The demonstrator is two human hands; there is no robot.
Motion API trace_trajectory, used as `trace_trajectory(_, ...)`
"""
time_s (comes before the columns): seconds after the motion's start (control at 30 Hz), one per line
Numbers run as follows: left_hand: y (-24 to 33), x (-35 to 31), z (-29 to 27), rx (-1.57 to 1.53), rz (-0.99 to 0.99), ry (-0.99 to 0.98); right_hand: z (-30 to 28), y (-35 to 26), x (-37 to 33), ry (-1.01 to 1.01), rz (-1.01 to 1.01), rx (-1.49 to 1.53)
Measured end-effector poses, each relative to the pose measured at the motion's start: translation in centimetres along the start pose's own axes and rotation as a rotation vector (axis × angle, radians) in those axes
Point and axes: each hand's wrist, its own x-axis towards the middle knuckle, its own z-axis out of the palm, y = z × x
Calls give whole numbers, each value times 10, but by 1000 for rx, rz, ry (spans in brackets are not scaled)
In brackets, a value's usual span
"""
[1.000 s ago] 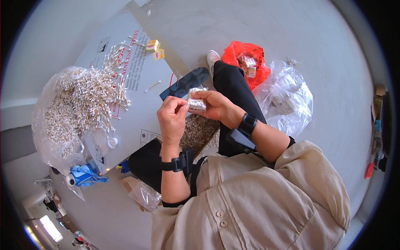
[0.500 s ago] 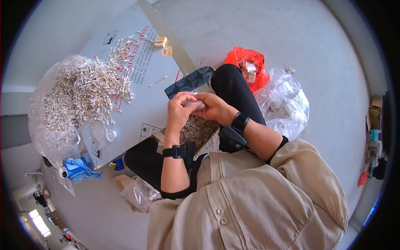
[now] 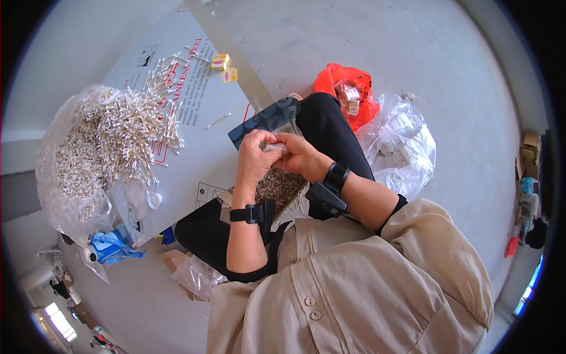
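Note:
Both hands meet above my lap, with bent fingers closed on a small clear plastic packet (image 3: 275, 148). My left hand (image 3: 253, 160) pinches it from the left. My right hand (image 3: 302, 158) grips its other side; the fingers hide most of the packet, so its contents are unclear. Just below the hands, an open box of cotton swabs (image 3: 277, 190) rests on my lap, filled with loose swabs. To the left, a large clear bag (image 3: 52, 171) spills a heap of cotton swabs (image 3: 127, 133) onto the grey table (image 3: 197, 150). A single swab (image 3: 218, 121) lies apart on the tabletop.
Two small yellow boxes (image 3: 220, 61) lie near the table's far edge. A red plastic bag (image 3: 368, 108) with small boxes and a clear plastic bag (image 3: 415, 144) stand right of my knee. A white round item (image 3: 154, 200) lies by the heap; a blue container (image 3: 109, 246) is below left.
The hands stay together on the packet, with only a slight shift of the fingers. The whole view has moved a little, so the table and bags appear slightly further left.

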Motion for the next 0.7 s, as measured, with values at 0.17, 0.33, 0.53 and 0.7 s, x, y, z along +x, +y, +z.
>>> trace_trajectory(0.17, 5, 3, 2, 57, -38, 7, -1, -1, 2, 30, -30, 3)
trace_trajectory(0.33, -2, 0, -5, -417, -178, -47, 12, -2, -10, 41, -53, -4)
trace_trajectory(0.53, -10, 6, -6, -309, -181, 23, 12, -14, -34, 64, -63, -168)
trace_trajectory(0.7, -12, 11, -10, -256, -181, 51, 2, -24, -64, 180, -808, -1185)
